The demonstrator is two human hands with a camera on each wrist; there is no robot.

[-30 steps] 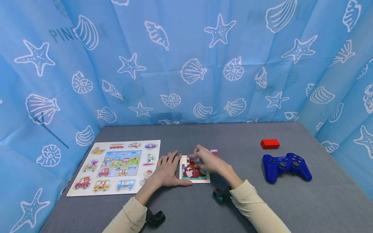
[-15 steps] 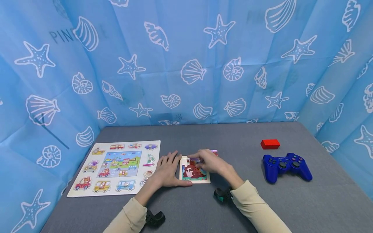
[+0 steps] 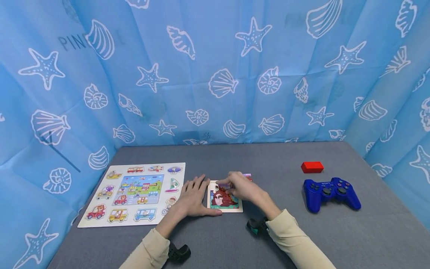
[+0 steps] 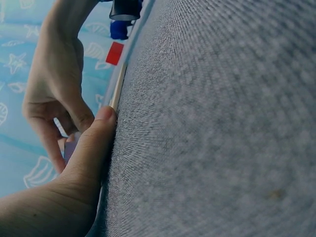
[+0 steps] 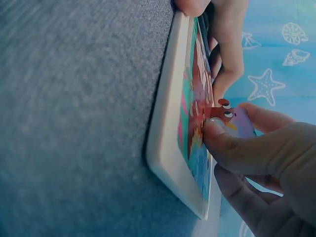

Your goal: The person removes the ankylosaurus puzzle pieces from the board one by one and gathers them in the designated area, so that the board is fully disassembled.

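A small jigsaw puzzle in a pale wooden frame (image 3: 224,210) lies on the grey table; its picture shows a brown animal. My left hand (image 3: 193,198) rests along the frame's left side, fingers spread and straight, thumb against the near edge. Over the upper part of the puzzle, my right hand (image 3: 242,186) pinches a puzzle piece (image 5: 236,121) between thumb and index finger. That piece is purple and brown with cartoon eyes, and it stands tilted up from the board in the right wrist view. Behind the right hand, a second purple and red piece (image 3: 248,176) is partly hidden.
A large vehicle peg puzzle board (image 3: 114,220) lies on the left of the table (image 3: 218,239). At the right are a red block (image 3: 312,167) and a blue game controller (image 3: 332,193). A blue seashell curtain (image 3: 201,89) hangs behind the table.
My right hand has come down a little over the upper part of the puzzle, with the piece still pinched. The left hand stays where it was.
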